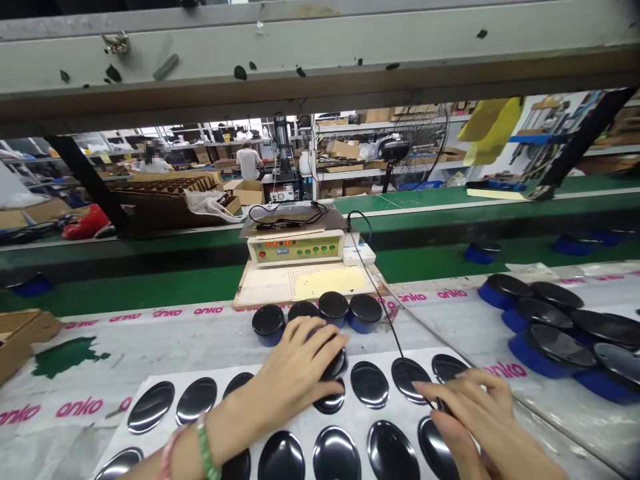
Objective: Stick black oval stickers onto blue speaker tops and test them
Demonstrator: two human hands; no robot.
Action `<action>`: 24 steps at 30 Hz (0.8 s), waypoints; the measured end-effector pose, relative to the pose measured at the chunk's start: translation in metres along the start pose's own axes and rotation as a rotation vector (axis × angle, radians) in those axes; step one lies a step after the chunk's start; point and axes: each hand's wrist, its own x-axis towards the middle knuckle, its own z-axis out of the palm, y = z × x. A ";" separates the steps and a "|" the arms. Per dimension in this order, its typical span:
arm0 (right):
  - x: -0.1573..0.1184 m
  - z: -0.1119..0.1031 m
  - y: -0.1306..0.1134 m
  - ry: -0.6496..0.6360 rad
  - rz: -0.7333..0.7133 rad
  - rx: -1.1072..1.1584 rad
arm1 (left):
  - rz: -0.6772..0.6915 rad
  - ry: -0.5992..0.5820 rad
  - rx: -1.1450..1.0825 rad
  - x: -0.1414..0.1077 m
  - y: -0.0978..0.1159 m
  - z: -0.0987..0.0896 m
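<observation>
My left hand (303, 363) reaches over a white sheet of glossy black discs (369, 385), its fingers wrapped round a round black-topped piece (336, 363) that they partly hide. Just behind it stand several blue cylinders with black tops (268, 321), in a row. At the right side of the sheet, my right hand (473, 413) pinches a small dark tip joined to a thin black cable (387, 310). The cable runs back to a cream control box (296, 249) with red lights and green buttons.
More blue, black-topped pieces (553, 347) stand at the right. A cardboard box (25, 340) is at the left edge. Behind runs a green conveyor (200, 283), with a shelf beam (320, 57) overhead. A fan (420, 143) and two people (249, 162) are farther back.
</observation>
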 end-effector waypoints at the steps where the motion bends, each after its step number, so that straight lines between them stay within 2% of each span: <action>1: -0.002 -0.002 0.003 0.011 0.005 0.004 | 0.032 -0.009 0.024 0.012 0.000 0.004; 3: -0.008 -0.003 0.009 0.020 0.016 0.017 | 0.048 -0.013 0.034 0.034 0.000 0.004; 6: -0.019 0.002 0.016 -0.008 0.025 0.044 | 0.071 0.003 -0.007 0.076 0.009 -0.009; 9: -0.027 0.014 0.020 -0.085 0.048 0.066 | 0.151 0.029 -0.287 0.138 0.044 -0.014; 11: -0.032 0.021 0.020 -0.113 0.067 0.054 | 0.182 -0.010 -0.509 0.185 0.080 0.002; 13: -0.036 0.026 0.021 -0.105 0.081 0.038 | 0.184 -0.088 -0.601 0.228 0.116 0.033; 16: -0.043 0.029 0.021 -0.102 0.136 0.045 | 0.140 -0.213 -0.765 0.268 0.153 0.079; 18: -0.045 0.028 0.021 -0.136 0.162 0.049 | 0.078 -0.234 -0.901 0.277 0.158 0.090; 20: -0.044 0.024 0.020 -0.172 0.174 0.067 | -0.006 -0.213 -1.055 0.269 0.148 0.080; 22: -0.038 0.015 0.017 -0.173 0.211 0.113 | -0.094 -0.179 -1.222 0.247 0.126 0.053; 24: -0.028 0.003 0.013 -0.120 0.211 0.110 | -0.165 -0.159 -1.390 0.212 0.100 0.019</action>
